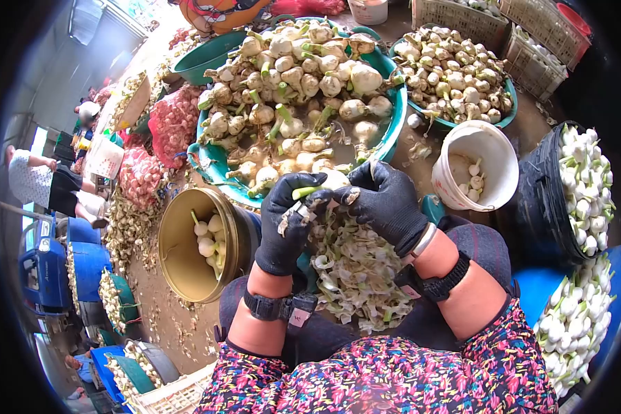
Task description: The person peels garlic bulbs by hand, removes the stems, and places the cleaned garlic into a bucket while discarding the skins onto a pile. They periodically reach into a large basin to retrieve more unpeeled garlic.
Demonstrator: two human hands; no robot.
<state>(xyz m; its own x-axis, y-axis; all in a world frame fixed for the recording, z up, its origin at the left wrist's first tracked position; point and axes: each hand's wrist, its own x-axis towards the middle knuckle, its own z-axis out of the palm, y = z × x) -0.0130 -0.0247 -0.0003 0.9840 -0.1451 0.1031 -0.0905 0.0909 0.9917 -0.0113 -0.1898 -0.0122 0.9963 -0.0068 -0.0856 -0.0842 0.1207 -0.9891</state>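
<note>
My left hand (285, 224), in a dark glove, is closed around a garlic bulb (335, 180) whose short green stem points left. Opposite it, my gloved right hand (391, 207) has its thumb and fingers closed at the bulb's right side. Bits of wet skin cling to both gloves. Under my hands, a heap of peeled garlic skins (359, 269) lies between my legs. Just beyond them stands a wide green basin (398, 114) piled with unpeeled garlic bulbs (310, 76), with some water showing among them.
On the left, a yellowish bucket (174, 279) holds a few peeled bulbs; a white bucket (507, 165) on the right holds several more. Dark tub (541, 207) at far right is full of white bulbs. Another basin (507, 117) and crates (455, 23) stand behind. People (38, 179) are at left.
</note>
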